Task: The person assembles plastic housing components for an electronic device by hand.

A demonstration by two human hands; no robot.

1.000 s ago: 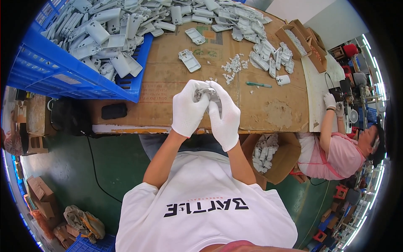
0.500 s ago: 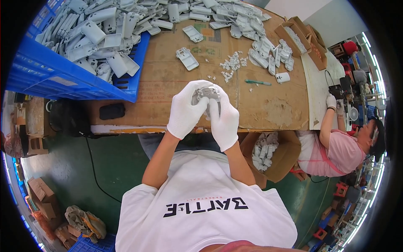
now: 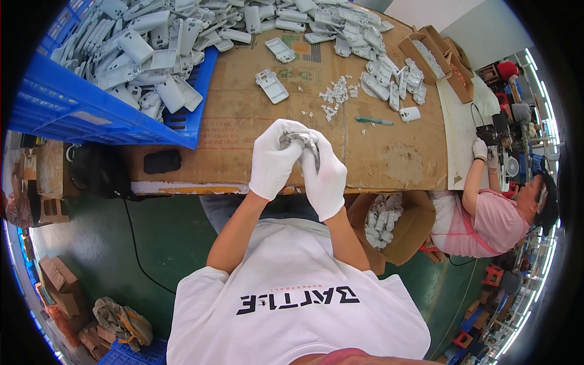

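Note:
My left hand (image 3: 272,159) and my right hand (image 3: 324,176), both in white knit gloves, close together round a pale plastic casing (image 3: 299,141) above the table's near edge. Thumbs press on its near side; the gloves hide most of it. Beyond my hands, two pale plastic housings (image 3: 272,86) lie apart on the cardboard-covered table (image 3: 243,131). Small white plastic bits (image 3: 338,92) are scattered to their right, with a green pen (image 3: 373,120) close by.
A blue crate (image 3: 103,118) heaped with pale housings stands at left, and more are piled at the back. Cardboard trays (image 3: 460,78) hold small parts. Below the table's right edge is a carton (image 3: 413,228) of white pieces. A co-worker (image 3: 486,213) works at right.
My left hand has shifted slightly right, closer to my right hand. The casing has turned between my fingers and shows less. The things on the table have not moved.

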